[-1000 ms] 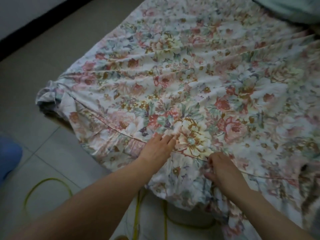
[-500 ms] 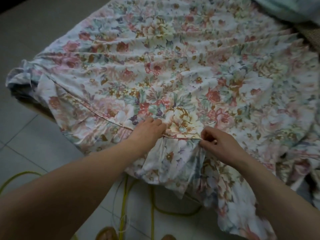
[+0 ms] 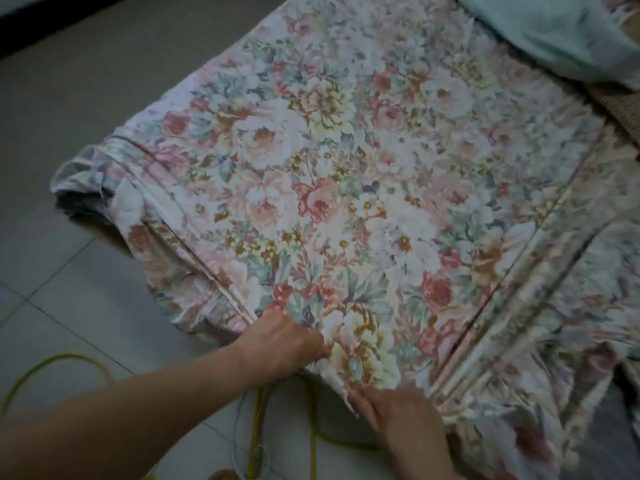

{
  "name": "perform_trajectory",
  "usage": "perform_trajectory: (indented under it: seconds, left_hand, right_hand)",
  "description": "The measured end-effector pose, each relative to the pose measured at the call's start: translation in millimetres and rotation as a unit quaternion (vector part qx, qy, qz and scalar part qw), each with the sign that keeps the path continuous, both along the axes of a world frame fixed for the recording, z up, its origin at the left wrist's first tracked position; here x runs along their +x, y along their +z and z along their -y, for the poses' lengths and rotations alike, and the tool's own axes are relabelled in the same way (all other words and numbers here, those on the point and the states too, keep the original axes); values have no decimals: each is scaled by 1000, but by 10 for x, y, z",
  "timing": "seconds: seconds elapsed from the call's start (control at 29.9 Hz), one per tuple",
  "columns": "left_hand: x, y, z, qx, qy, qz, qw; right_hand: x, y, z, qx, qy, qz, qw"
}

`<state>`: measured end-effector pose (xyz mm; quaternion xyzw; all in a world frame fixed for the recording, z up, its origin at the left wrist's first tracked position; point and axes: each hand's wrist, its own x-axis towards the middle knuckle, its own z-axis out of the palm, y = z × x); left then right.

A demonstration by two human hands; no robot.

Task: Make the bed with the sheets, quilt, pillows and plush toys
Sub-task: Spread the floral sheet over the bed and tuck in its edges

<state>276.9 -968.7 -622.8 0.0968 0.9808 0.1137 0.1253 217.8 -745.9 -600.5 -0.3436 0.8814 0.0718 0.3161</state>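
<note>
- The floral sheet (image 3: 363,188) lies spread over the bed. Its length runs away from the person, up and to the right, and its near corner sits right at the hands.
- It is thin printed cotton, soft and creased. Two piped seams converge toward that corner, and a gathered frill hangs below them toward the floor.
- The left hand (image 3: 287,344) is at the end of the left seam, its fingers curled into the fabric and bunching it.
- The right hand (image 3: 398,414) lies on the sheet's hanging edge just beside the right seam. Whether it pinches the cloth or only presses it cannot be told.
- The hands are close together but not touching, and the corner is stretched between them. Both are equally near, so the next move is probably to pull the corner toward the person and down over the bed's edge.
- Pale green bedding (image 3: 554,32), perhaps the quilt, is heaped at the far right, well apart from the hands.
- A yellow cable (image 3: 313,424) loops over the grey tiled floor (image 3: 69,289) beneath the corner.
</note>
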Motion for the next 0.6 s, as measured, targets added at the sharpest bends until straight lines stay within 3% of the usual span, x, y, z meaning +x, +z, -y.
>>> perform_trajectory:
  seconds: [0.07, 0.17, 0.23, 0.27, 0.37, 0.47, 0.54, 0.6]
  left_hand:
    - [184, -128, 119, 25, -21, -43, 999]
    - [292, -322, 117, 34, -34, 3, 999]
    - [322, -442, 162, 19, 8, 44, 999]
    - [360, -491, 260, 28, 29, 12, 999]
    - [486, -458, 842, 48, 89, -141, 985]
    - [535, -238, 1595, 32, 226, -318, 920]
    - [661, -157, 2161, -29, 335, -321, 885]
    - [767, -176, 2491, -76, 392, -248, 883]
  right_hand:
    - [90, 1, 135, 60, -16, 43, 997]
    - [78, -174, 279, 79, -54, 74, 993]
    - [71, -370, 309, 56, -33, 19, 998]
    - [80, -473, 320, 51, -40, -18, 998]
    - [270, -515, 709, -48, -71, -91, 992]
    - [430, -294, 1505, -250, 10, -121, 961]
    - [562, -217, 2207, -336, 53, -106, 934]
    - [650, -119, 2774, -375, 62, -83, 921]
